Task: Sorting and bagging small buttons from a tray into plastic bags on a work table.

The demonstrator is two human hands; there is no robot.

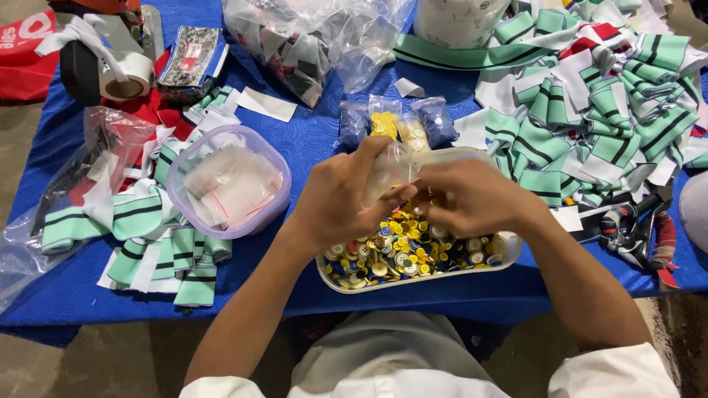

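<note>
While both hands (413,197) pinch a small clear bag (394,168) between closed fingers, the button tray (509,250) sits directly underneath.

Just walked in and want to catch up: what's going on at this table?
A person holds a small clear plastic bag with both hands, left hand and right hand, above a white tray heaped with mixed coloured buttons. Small filled bags lie behind on the blue tablecloth. A lilac tub of empty bags sits to the left, with green striped fabric pieces piled around.
</note>
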